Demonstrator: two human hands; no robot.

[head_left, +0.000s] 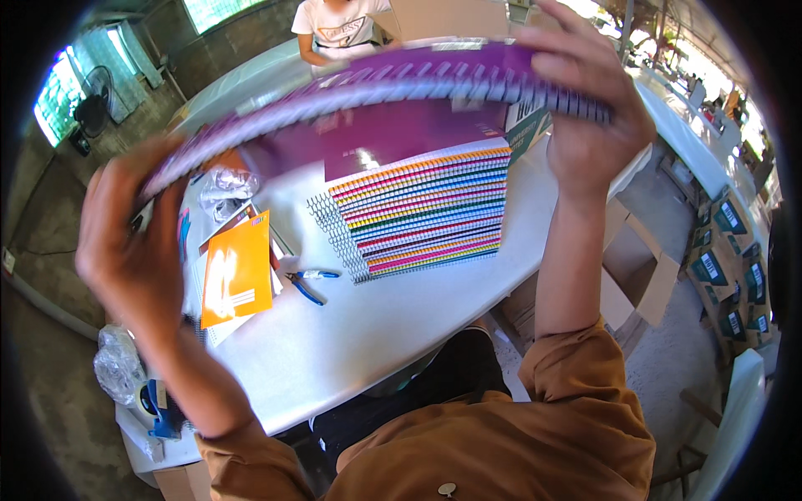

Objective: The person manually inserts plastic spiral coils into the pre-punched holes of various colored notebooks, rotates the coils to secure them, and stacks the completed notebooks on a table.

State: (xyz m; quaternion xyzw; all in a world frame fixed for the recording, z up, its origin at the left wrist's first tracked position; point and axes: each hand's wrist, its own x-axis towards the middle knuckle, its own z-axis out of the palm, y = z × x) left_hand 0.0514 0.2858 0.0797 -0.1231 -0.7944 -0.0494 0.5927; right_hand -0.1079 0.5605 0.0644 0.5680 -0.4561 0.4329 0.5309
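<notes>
Raised above the table, a purple spiral notebook point(376, 82) bows in an arc between my two hands; motion blurs it, and I cannot tell whether it is one or several. My left hand point(134, 234) is closed on its left end, and my right hand point(589, 117) grips the right end. Under it stands a neat stack of spiral notebooks point(430, 217) with many-coloured edges, a purple cover on top. Left of the stack lie an orange notebook point(237, 267) on other sheets and blue-handled pliers point(313, 275) with their handles apart.
Crumpled clear plastic point(225, 188) lies behind the orange notebook on the white table point(334, 359). A blue tape dispenser point(160, 409) sits at the lower left. An open carton point(643, 267) stands right of the table, with several printed cartons point(727, 271) beyond. Across the table is another person point(338, 29).
</notes>
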